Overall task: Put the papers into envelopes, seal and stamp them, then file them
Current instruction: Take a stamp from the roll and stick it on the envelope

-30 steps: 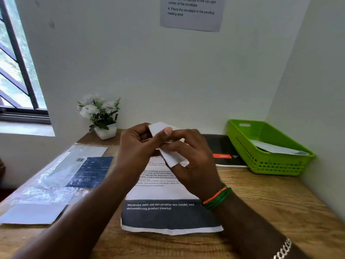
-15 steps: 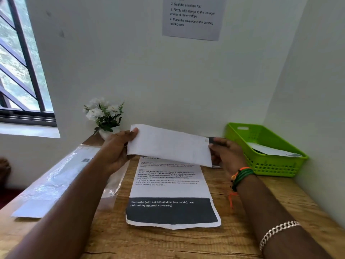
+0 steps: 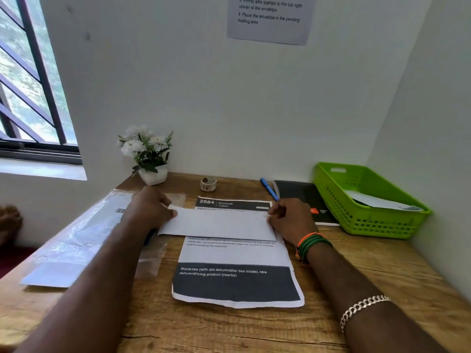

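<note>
Paper: flat on surface, nearer than both hands, top part under envelope; prob. next to go in.
Envelope: btwn the hands, lying across paper, long edge level; likely held to square it for filling/sealing.
Left hand: pinches envelope's left end, thumb on top.
Right hand: fingers curled at right end, pinching it.
Basket: far right of right hand, holds an envelope already; filing spot, I'd say.

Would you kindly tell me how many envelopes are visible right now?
2: one envelope held at its ends by the left hand and right hand over the printed sheet; another in the green basket. More may hide underneath.
</note>
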The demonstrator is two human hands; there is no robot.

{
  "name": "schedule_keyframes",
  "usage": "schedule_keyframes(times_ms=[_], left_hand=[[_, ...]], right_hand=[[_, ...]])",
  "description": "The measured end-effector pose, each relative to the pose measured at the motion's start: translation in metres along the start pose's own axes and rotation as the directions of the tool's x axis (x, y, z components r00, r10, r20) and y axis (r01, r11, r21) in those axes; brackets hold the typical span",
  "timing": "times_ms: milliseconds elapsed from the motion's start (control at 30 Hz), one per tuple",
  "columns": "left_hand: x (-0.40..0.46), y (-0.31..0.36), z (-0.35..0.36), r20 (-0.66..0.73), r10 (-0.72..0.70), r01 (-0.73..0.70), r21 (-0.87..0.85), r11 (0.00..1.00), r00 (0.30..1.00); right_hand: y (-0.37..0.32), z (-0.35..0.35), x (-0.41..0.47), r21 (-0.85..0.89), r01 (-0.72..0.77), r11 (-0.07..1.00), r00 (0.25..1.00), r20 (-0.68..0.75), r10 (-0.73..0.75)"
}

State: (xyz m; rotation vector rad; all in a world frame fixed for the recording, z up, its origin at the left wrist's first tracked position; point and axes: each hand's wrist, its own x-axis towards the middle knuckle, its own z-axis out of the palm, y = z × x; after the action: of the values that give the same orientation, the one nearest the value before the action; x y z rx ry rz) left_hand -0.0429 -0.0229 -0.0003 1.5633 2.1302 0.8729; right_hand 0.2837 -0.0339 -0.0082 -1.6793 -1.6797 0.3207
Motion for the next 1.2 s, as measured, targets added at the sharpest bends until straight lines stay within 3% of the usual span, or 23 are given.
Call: schedule_keyframes(times_ms=[100,200,333,433,633,733,833,967,1067,1200], left_hand=[[0.001,0.001,0.003,-0.08,0.047,-0.042,0.062,0.997,0.996],[0.01,0.027,0.007,-0.175,0.253,-0.23,0.142,0.963,0.952],[0.036,0.074,0.03,0.012,0.299,-0.296,0.17,0.94,0.954],[0.052,0.087,0.05,0.13,0.294,-0.321,0.308,0.896,0.947],[0.08,0.089,0.061,0.324,0.413,-0.5,0.261,0.826,0.851],[0.083,0.093,0.056,0.362,0.472,-0.58,0.301,0.757,0.804],[0.083,0.092,0.053,0.342,0.468,-0.572,0.342,0.746,0.815],[0.07,0.096,0.044,0.277,0.483,-0.54,0.192,0.819,0.831],[0.043,0.103,0.039,0.187,0.492,-0.479,-0.111,0.871,0.85],[-0.01,0.101,0.043,0.304,0.481,-0.288,-0.507,0.813,0.823]], right_hand=[[-0.001,-0.002,0.0,0.026,0.04,0.999,0.998,-0.057,-0.038],[-0.003,-0.002,0.003,0.026,0.122,0.992,0.981,-0.152,-0.117],[-0.003,-0.001,0.005,0.01,0.204,0.979,0.96,-0.197,-0.198],[0.0,-0.001,0.004,0.013,0.236,0.972,0.95,-0.215,-0.228],[0.001,0.001,0.006,0.044,0.27,0.962,0.943,-0.214,-0.255],[0.001,0.003,0.007,0.061,0.259,0.964,0.95,-0.199,-0.242],[0.001,0.003,0.007,0.078,0.254,0.964,0.951,-0.201,-0.234],[0.002,0.002,0.008,0.11,0.255,0.961,0.948,-0.223,-0.227],[-0.002,0.003,0.009,0.197,0.25,0.948,0.948,-0.251,-0.198],[-0.014,0.006,0.008,0.445,0.207,0.871,0.969,-0.218,-0.119]])
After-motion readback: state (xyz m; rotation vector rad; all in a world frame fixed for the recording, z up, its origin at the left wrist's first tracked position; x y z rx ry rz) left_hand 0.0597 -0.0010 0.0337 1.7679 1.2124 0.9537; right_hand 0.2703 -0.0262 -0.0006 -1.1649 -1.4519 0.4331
